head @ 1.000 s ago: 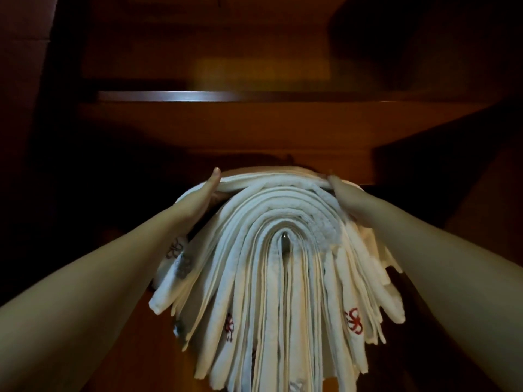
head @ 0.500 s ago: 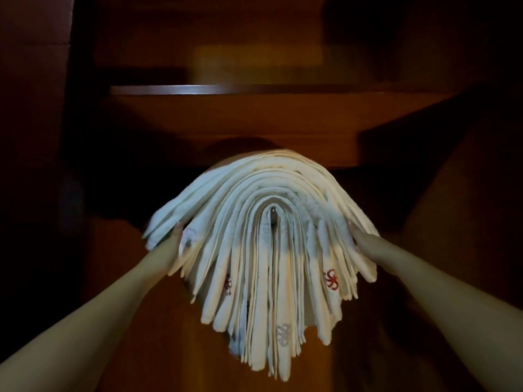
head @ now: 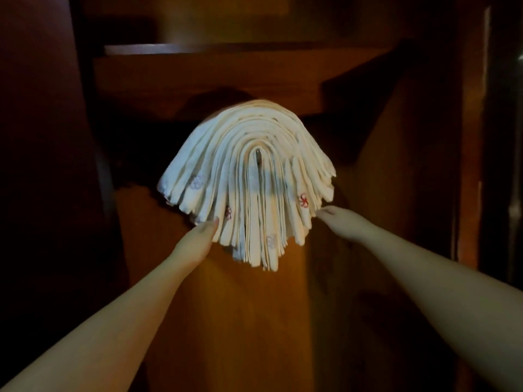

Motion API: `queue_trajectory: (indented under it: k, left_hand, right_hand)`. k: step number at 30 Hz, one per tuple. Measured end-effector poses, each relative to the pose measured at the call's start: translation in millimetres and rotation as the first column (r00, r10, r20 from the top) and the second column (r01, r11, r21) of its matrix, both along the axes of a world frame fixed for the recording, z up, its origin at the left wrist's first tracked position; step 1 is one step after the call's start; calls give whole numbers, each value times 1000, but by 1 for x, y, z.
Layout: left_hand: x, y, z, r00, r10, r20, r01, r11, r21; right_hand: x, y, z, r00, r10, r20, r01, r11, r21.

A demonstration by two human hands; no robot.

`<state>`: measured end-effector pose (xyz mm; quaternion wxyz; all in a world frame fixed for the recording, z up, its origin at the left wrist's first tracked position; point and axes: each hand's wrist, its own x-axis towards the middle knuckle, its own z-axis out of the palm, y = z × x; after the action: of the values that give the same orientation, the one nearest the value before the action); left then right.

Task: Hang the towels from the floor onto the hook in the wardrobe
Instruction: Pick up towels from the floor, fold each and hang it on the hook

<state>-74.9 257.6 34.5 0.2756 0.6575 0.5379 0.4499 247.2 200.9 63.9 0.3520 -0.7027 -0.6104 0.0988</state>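
Head view shows the thick stack of white folded towels with small red embroidery (head: 249, 176) draped over the metal hook (head: 258, 154) on the far brown wooden wardrobe wall (head: 396, 165), so the layers fan down on both sides. My left hand (head: 198, 241) touches the lower left edge with straight fingers, and my right hand (head: 338, 222) lies relaxed just beside the right edge, holding nothing, probably to steady the hanging stack.

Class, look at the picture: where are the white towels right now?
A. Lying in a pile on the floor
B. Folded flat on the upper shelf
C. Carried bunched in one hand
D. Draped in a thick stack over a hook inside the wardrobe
D: the towels arch over the hook and hang down on both sides, with the left hand and right hand only at their lower edges.
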Motion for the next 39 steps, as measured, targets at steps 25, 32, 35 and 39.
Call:
queue_trajectory:
  k: [25,32,35,39]
  left_hand:
    - [261,-257,-296,487,-784,-386,639,621,-455]
    - [420,-302,-368,399,-854,-333,623,519,-585]
    - [479,-318,-395,363,-886,-286,609,459,-647]
    - [548,-338,-430,303,-921,-245,601,384,-701]
  right_hand:
    - [144,-385,-367,989,-89,119,134,881,-454]
    - [265,-468,-444,925,-351,-146,223,814,-537]
    - [307,-500,-476,877,-445,-185,242,739,-629]
    - [353,-533,-514,815,-550,-182,266,635,-725]
